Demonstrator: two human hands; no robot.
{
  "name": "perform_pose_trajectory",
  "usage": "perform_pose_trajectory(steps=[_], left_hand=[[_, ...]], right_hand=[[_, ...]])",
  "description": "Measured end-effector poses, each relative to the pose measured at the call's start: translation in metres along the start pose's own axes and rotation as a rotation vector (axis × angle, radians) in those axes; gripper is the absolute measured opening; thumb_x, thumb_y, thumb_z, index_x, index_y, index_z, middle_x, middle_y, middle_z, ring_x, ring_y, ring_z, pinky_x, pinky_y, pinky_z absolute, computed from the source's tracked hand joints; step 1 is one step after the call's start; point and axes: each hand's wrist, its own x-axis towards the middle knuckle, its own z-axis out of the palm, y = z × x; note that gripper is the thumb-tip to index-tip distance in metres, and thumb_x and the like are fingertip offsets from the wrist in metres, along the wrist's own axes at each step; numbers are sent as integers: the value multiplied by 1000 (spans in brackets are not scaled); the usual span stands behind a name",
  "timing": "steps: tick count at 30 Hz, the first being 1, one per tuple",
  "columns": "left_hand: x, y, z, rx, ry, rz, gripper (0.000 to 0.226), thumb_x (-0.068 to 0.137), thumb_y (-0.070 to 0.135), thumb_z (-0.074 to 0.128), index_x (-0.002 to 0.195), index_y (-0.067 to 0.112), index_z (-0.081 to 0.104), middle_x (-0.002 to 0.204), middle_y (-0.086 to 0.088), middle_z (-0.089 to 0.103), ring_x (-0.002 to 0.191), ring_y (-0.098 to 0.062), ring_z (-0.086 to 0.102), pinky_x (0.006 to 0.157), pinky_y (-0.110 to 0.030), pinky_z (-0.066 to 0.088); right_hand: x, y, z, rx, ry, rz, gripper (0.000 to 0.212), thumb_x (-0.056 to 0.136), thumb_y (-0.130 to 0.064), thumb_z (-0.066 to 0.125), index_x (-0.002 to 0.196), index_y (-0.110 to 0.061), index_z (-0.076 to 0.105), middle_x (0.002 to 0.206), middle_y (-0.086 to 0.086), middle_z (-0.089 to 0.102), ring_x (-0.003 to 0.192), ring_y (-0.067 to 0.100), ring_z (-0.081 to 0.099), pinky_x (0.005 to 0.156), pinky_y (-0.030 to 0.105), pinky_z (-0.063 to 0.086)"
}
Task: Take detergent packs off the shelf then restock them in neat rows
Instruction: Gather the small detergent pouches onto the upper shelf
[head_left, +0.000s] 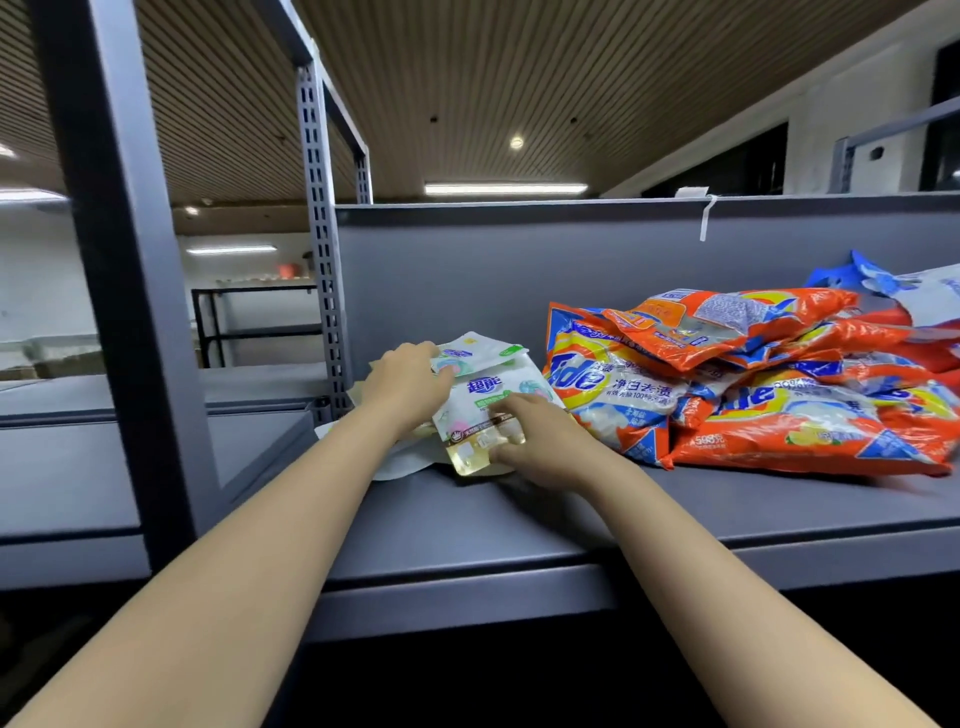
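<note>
While both of our bare arms reach forward over the grey metal shelf board (467, 525), our hands meet on a small stack of white pouches at the left part of the shelf. On top lies the white plastic detergent pouch with blue characters and a clear yellowish bottom corner (485, 402), lying flat and turned a little to the right. Our left hand (402, 382) holds its upper left edge, with the fingers curled around the edge of the pouch. Our right hand (537, 434) rests on the lower right part of the same pouch; the fingers are bent over it and the thumb is near the clear corner, so it grips the pouch too. Under this pouch we see more white pouches (400, 460), whose edges stick out at the left and at the front; how many they are we cannot tell.

Just beside, to the right, lies a loose pile of orange plastic Tide detergent bags (753, 379), one over another and not in rows. The nearest orange bag touches, or almost touches, the white pouch. Behind the pile, at the far right, blue and white bags (904, 288) are partly hidden. A grey perforated steel upright (322, 270) stands at the left end of the shelf, behind our left hand.
</note>
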Motion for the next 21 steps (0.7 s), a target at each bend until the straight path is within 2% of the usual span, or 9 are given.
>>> perform_pose_trajectory(steps=[4,9,13,15,18,21], left_hand=[[-27,1,-9,18,3,-18,35,91,28,42,122,16,54,126,-9,54,114,-32,50,93,-45,44],[-61,3,-19,-16,57,-39,34,90,26,45,121,17,57,127,-6,55,112,-28,51,87,-36,45],[-89,6,-29,-25,69,-59,34,91,29,43,122,22,56,127,-4,56,112,-27,52,87,-37,46],[-105,9,-33,-32,73,-80,29,92,30,43,114,20,59,120,-6,60,110,-27,53,88,-39,47],[-132,14,-38,-124,92,-69,16,89,32,47,92,25,61,109,0,66,99,-23,58,86,-37,49],[-163,16,-45,-165,107,-69,18,89,33,49,93,23,64,100,5,66,96,-20,60,84,-37,50]], right_hand=[[-16,-4,-7,-17,5,33,54,86,-24,61,137,-19,45,142,5,41,127,21,42,101,30,37],[-33,-8,-8,-24,63,42,50,82,-22,63,131,-21,51,140,2,44,126,21,43,101,33,41],[-49,-12,-8,1,107,41,49,84,-25,61,132,-19,50,138,4,47,125,21,43,99,34,41],[-58,-15,-9,28,135,35,47,85,-27,60,131,-18,52,137,4,50,124,21,46,97,33,41],[-73,-21,-11,68,184,12,44,86,-29,59,129,-17,55,134,2,55,123,20,48,95,33,41],[-92,-28,-12,86,199,-30,43,88,-32,59,127,-17,56,132,2,57,123,20,48,96,33,41]])
